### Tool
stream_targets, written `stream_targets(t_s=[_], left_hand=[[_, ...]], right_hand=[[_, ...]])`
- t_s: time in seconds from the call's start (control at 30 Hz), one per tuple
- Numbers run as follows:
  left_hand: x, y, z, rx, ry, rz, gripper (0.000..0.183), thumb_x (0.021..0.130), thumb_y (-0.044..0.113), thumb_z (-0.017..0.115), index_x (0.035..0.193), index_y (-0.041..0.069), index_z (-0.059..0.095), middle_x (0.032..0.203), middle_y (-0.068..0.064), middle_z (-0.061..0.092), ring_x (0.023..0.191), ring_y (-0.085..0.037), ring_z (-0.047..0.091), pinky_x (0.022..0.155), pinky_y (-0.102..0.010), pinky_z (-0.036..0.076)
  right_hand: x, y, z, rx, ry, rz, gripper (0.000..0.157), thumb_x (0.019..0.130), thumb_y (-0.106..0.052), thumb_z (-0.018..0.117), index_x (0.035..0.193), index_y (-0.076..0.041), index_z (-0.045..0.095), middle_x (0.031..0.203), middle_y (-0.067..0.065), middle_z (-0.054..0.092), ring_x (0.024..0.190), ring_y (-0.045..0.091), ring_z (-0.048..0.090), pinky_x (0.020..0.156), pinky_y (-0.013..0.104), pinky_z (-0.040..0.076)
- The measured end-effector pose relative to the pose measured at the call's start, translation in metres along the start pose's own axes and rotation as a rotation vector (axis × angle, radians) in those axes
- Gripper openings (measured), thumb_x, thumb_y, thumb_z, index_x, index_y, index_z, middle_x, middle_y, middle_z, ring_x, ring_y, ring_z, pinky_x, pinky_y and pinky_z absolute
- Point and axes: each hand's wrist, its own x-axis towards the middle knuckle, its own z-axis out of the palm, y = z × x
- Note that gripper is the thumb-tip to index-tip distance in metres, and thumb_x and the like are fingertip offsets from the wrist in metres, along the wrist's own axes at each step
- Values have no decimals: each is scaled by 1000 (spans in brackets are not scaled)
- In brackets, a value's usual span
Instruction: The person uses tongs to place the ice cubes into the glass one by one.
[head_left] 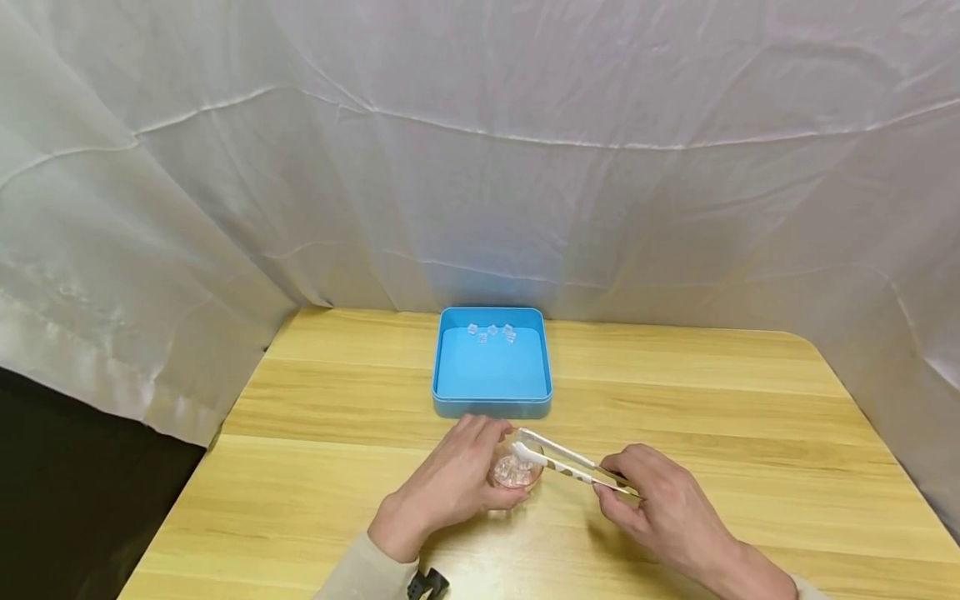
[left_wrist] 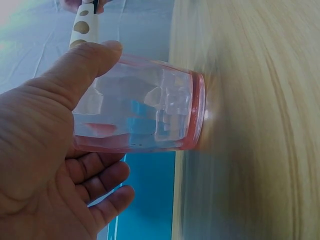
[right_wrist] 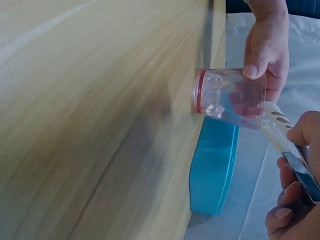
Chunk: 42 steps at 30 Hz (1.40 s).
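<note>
A clear, pink-tinted cup point(left_wrist: 135, 112) stands upright on the table with several clear cubes point(right_wrist: 214, 110) at its bottom. My left hand point(head_left: 453, 475) grips it from the left, thumb on the near side and fingers round the far side. My right hand point(head_left: 663, 508) holds a pair of tongs point(head_left: 572, 471), white with gold spots and gold toward the grip. The tong tips reach the cup's mouth; how deep they go, and whether they hold a cube, I cannot tell.
Behind the cup sits a shallow blue tray point(head_left: 491, 375), with several clear cubes point(head_left: 492, 331) near its back wall. The wooden table point(head_left: 720, 417) ends at a grey curtain point(head_left: 480, 200) behind. A small black object point(head_left: 427, 583) shows by the left sleeve.
</note>
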Motion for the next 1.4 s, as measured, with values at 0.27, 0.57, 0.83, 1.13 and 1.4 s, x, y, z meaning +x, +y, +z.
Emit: stream_targets(t_s=[0.27, 0.57, 0.83, 1.13, 1.4], left_hand=[[-2, 3, -1, 28, 25, 9, 74, 83, 51, 87, 137, 8, 58, 127, -3, 65, 118, -19, 54, 106, -39, 51], [-1, 3, 0, 53, 44, 21, 75, 82, 52, 87, 136, 9, 59, 128, -3, 65, 117, -19, 55, 104, -39, 52], [-2, 3, 0, 39, 27, 7, 75, 83, 53, 86, 138, 9, 58, 131, -3, 64, 121, -19, 54, 107, -39, 50], [-2, 2, 0, 32, 11, -5, 74, 83, 54, 85, 137, 10, 59, 126, -2, 64, 116, -18, 54, 103, -37, 51], [-2, 3, -1, 17, 14, -2, 74, 82, 53, 86, 136, 10, 59, 124, -3, 64, 114, -18, 53, 103, -37, 51]], right_hand=[[15, 14, -3, -11, 91, -37, 12, 95, -22, 69, 97, -11, 71, 83, -10, 61, 71, 0, 49, 57, 14, 43], [49, 22, -1, -105, 74, 111, 16, 83, -12, 78, 96, -6, 72, 84, -1, 68, 69, 5, 51, 57, 23, 48], [84, 24, 16, -105, -31, 315, 10, 91, -14, 74, 97, -7, 73, 86, 1, 68, 71, 13, 54, 61, 33, 50], [116, 41, 27, -157, -81, 351, 10, 93, -15, 66, 89, -6, 69, 75, 3, 58, 64, 18, 49, 55, 34, 44], [140, 53, 40, -237, -217, 458, 18, 92, -21, 63, 77, -11, 60, 68, 3, 51, 58, 21, 46, 49, 32, 35]])
